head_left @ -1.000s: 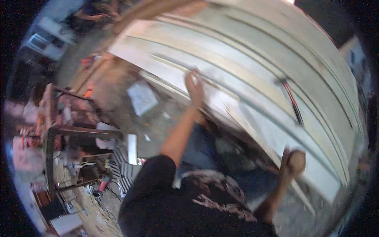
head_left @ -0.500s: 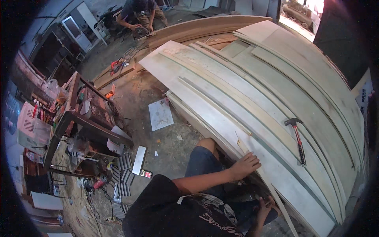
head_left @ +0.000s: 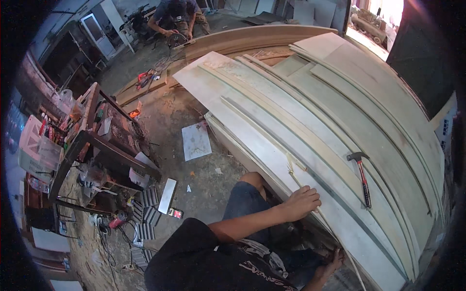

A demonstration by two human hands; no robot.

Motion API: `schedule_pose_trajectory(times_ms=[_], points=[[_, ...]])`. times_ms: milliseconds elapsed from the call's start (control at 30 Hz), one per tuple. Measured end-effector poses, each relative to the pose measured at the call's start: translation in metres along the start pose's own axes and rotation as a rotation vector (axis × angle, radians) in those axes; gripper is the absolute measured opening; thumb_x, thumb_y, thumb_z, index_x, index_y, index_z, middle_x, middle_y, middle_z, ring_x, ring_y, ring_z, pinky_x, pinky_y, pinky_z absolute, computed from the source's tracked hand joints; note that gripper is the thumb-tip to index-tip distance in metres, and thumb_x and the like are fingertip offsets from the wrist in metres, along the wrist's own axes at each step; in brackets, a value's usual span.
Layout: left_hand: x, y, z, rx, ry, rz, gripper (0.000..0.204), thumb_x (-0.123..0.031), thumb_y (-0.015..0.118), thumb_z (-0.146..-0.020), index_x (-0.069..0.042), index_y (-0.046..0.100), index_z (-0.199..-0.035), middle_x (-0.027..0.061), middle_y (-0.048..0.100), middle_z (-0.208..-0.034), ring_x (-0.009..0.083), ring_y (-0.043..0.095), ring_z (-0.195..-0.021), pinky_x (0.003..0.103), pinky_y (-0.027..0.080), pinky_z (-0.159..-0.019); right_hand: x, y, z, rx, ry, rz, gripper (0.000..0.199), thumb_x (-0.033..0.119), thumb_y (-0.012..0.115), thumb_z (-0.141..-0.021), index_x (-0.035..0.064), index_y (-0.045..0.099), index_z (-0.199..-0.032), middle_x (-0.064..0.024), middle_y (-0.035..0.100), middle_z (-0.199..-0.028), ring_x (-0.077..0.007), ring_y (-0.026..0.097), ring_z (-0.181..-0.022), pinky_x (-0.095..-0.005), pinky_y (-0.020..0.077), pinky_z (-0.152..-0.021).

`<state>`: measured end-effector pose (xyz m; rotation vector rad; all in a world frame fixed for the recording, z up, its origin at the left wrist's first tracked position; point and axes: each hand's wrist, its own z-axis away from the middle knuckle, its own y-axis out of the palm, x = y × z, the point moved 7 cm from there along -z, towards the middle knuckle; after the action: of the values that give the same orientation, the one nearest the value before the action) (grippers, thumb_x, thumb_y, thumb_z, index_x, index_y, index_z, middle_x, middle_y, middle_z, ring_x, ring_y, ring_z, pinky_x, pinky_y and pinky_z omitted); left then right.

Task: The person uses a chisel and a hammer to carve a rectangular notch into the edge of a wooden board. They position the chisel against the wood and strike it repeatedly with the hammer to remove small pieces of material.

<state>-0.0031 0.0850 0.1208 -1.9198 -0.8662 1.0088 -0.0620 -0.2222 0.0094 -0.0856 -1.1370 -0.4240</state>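
Observation:
My left hand [head_left: 302,203] is closed on a long, thin wooden strip [head_left: 294,176], at the near edge of a stack of pale boards [head_left: 272,160]. The strip's far end looks frayed and split, and lies over the top board. From under the hand, the strip runs down to the right, past the board edge. Lower down, my right hand [head_left: 330,266] is beside the strip with curled fingers; whatever they pinch is too small to make out. A claw hammer [head_left: 362,180] with a red and black handle rests on the boards to the right.
Further strips [head_left: 262,131] lie along the boards. A dark wooden frame [head_left: 116,157] and a cluttered bench stand at left. Metal pieces [head_left: 153,199], a white sheet [head_left: 196,141] and cables are on the floor. A person [head_left: 177,19] handles a circular saw [head_left: 177,40] at the back.
The strip has turned in my hands, now showing a narrower side, and its frayed end has risen over the board. My right hand has shifted slightly down and right.

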Motion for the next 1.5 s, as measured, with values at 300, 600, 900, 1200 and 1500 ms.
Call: schedule_pose_trajectory(times_ms=[300, 600, 900, 1200, 1500], points=[[0.018, 0.007, 0.01, 0.029, -0.078, 0.028, 0.018, -0.024, 0.07, -0.082, -0.01, 0.063, -0.091, 0.0036, 0.055, -0.092, 0.0217, 0.05, -0.101, 0.036, 0.036, -0.089, 0.006, -0.011, 0.004, -0.194, -0.092, 0.084, 0.031, 0.023, 0.066, -0.094, 0.0042, 0.06, -0.118, -0.008, 0.064, -0.109, -0.0146, 0.059, -0.084, -0.0246, 0.0416, -0.066], [0.028, -0.001, 0.018, 0.032, -0.04, 0.16, 0.02, -0.026, 0.067, -0.086, -0.01, 0.063, -0.099, 0.0042, 0.054, -0.095, 0.0236, 0.05, -0.1, 0.04, 0.035, -0.091, -0.003, -0.025, 0.004, -0.148, -0.154, -0.143, 0.034, 0.031, 0.067, -0.094, 0.0056, 0.061, -0.116, -0.0052, 0.063, -0.106, -0.0153, 0.059, -0.09, -0.0295, 0.0454, -0.071], [0.043, -0.009, 0.028, -0.082, -0.04, 0.271, 0.024, -0.024, 0.068, -0.085, -0.011, 0.063, -0.105, 0.005, 0.055, -0.099, 0.0262, 0.05, -0.104, 0.043, 0.033, -0.094, -0.015, -0.063, -0.024, -0.097, -0.111, -0.075, 0.038, 0.035, 0.071, -0.091, 0.008, 0.061, -0.116, -0.0024, 0.064, -0.097, -0.0113, 0.057, -0.078, -0.0277, 0.0458, -0.07], [0.056, -0.006, 0.043, -0.205, -0.121, 0.29, 0.025, -0.031, 0.07, -0.085, -0.012, 0.064, -0.101, 0.0041, 0.056, -0.098, 0.027, 0.049, -0.101, 0.042, 0.033, -0.091, 0.059, -0.001, 0.018, -0.208, -0.327, -0.035, 0.042, 0.031, 0.071, -0.091, 0.0048, 0.056, -0.12, -0.0047, 0.06, -0.098, -0.015, 0.059, -0.086, -0.0321, 0.0495, -0.069], [0.067, -0.015, 0.042, -0.228, -0.121, 0.269, 0.029, -0.039, 0.066, -0.089, -0.013, 0.065, -0.101, 0.0037, 0.058, -0.097, 0.0278, 0.05, -0.1, 0.044, 0.034, -0.091, 0.089, 0.004, 0.029, -0.384, -0.511, 0.324, 0.028, 0.032, 0.074, -0.084, 0.0049, 0.072, -0.083, -0.0117, 0.068, -0.086, -0.0258, 0.06, -0.076, -0.0424, 0.0481, -0.071]])
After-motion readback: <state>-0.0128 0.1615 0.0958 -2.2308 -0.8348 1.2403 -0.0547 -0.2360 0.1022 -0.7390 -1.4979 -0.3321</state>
